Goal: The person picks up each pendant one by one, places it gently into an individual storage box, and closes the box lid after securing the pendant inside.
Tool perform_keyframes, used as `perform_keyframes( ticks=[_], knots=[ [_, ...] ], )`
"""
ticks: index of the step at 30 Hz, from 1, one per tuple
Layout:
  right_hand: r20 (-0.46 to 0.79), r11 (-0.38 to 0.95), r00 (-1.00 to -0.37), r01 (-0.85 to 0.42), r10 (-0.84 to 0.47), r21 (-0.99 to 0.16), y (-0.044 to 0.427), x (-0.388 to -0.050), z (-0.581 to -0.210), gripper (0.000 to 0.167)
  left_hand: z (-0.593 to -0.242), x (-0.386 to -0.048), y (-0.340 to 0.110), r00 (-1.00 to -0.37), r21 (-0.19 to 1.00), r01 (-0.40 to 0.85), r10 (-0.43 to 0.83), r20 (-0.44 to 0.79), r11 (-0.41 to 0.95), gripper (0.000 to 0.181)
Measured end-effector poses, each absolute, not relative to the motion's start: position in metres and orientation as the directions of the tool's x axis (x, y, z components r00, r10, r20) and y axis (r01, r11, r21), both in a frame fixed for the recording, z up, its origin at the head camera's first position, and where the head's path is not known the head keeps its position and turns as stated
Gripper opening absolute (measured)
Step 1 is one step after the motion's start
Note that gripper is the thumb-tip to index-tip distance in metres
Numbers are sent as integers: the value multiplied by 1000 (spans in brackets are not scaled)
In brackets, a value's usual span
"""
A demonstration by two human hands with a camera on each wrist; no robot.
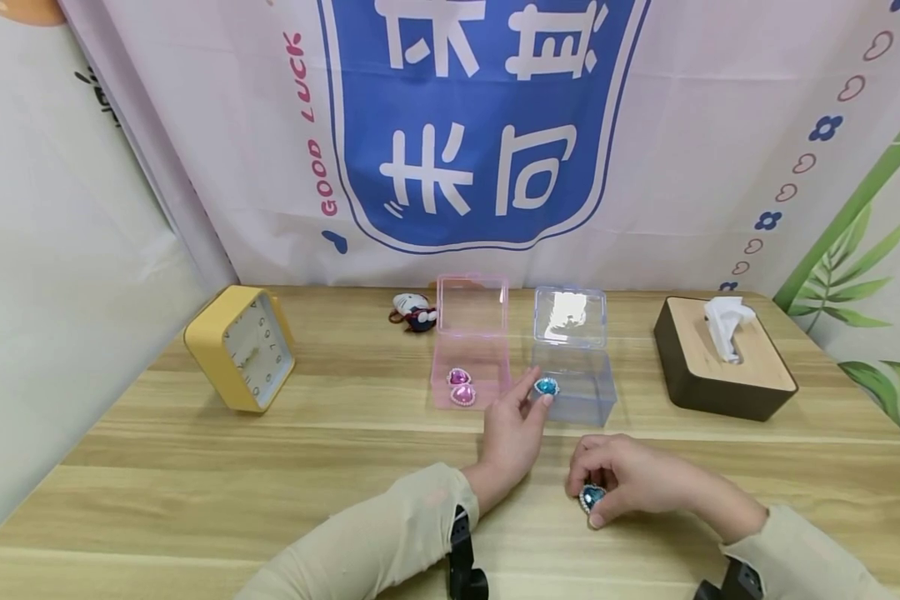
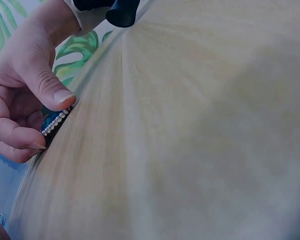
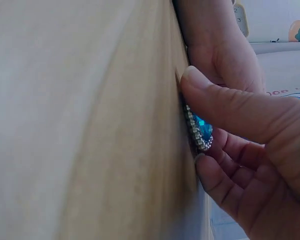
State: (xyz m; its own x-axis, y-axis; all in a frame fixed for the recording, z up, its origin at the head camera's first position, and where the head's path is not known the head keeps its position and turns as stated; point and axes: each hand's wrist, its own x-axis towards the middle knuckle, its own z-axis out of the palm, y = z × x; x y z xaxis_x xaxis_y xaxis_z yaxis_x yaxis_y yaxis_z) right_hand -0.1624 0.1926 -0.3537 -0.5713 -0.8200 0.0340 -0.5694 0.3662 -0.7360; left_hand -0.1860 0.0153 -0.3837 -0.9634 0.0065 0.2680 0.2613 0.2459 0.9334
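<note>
My left hand (image 1: 512, 433) pinches a light-blue heart gem (image 1: 547, 387) with a pale beaded rim between thumb and fingertips, at the left side of an open clear-blue box (image 1: 581, 408). Whether the gem touches the box floor I cannot tell. Nearer the front, my right hand (image 1: 637, 477) pinches a darker-looking blue heart gem (image 1: 592, 497) by its edges, low at the tabletop. The right wrist view shows this gem (image 3: 204, 131) tilted on edge between thumb and finger. Two pink heart gems (image 1: 462, 394) lie in an open pink box (image 1: 487, 350).
A yellow clock (image 1: 228, 358) stands on the left of the wooden table (image 1: 307, 467). A small white-headed figurine (image 1: 414, 312) lies behind the pink box. At right is a tissue box (image 1: 727, 367). A printed cloth (image 1: 480, 167) hangs along the table's back.
</note>
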Motion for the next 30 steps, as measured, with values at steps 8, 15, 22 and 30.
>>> perform_keyframes(
  ticks=[8, 15, 22, 30],
  knots=[
    [0, 423, -587, -583, -810, -694, 192, -164, -346, 19, -384, -186, 15, -964, 934, 259, 10, 264, 248, 44],
    [-50, 437, -648, -453, -760, -777, 195, -168, -341, 11, -385, -186, 15, -954, 924, 292, 6, 300, 248, 43],
    [-31, 450, -680, -450, -733, -772, 202, -175, -332, 14, -383, -185, 15, -953, 919, 291, 3, 301, 267, 43],
    [4, 466, -698, -482, -716, -742, 204, -182, -320, 19, -382, -184, 14, -952, 913, 297, 6, 308, 279, 43]
  ],
)
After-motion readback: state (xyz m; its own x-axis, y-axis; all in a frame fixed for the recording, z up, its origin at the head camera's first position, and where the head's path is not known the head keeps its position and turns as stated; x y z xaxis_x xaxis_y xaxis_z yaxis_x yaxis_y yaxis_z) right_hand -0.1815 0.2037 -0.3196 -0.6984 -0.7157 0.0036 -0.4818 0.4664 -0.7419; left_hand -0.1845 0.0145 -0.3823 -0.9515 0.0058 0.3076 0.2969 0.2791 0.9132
